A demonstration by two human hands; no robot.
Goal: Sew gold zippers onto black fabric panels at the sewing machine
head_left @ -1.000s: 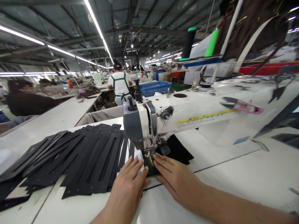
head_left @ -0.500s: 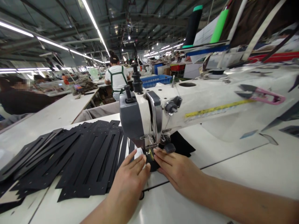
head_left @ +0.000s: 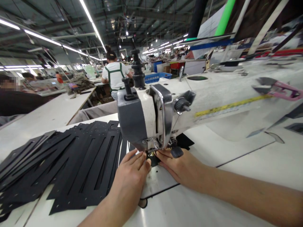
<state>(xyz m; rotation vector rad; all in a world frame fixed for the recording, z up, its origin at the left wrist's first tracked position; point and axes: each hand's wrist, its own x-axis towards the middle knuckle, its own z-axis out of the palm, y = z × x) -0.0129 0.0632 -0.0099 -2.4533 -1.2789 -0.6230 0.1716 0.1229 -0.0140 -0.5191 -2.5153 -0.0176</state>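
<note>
A white and grey sewing machine stands over a black fabric piece, whose middle lies under the presser foot. My left hand rests at the left of the needle area, its fingers stretched forward and its tips by the fabric's edge. On the other side my right hand lies flat, fingers extended, its fingertips on the black piece close to the foot. The machine head hides part of the fabric and some fingertips. Left of the machine, many black slotted pieces lie fanned out in overlapping layers.
Pink-handled snips and a yellow measuring tape are on the machine arm. Thread cones, one with green thread, stand at upper right. Beyond are a blue crate, a person in a white shirt and another worktable.
The view has shifted closer to the machine. The black piece has moved forward under the foot, so less of it shows, and the white patch by my left fingertips is no longer seen.
</note>
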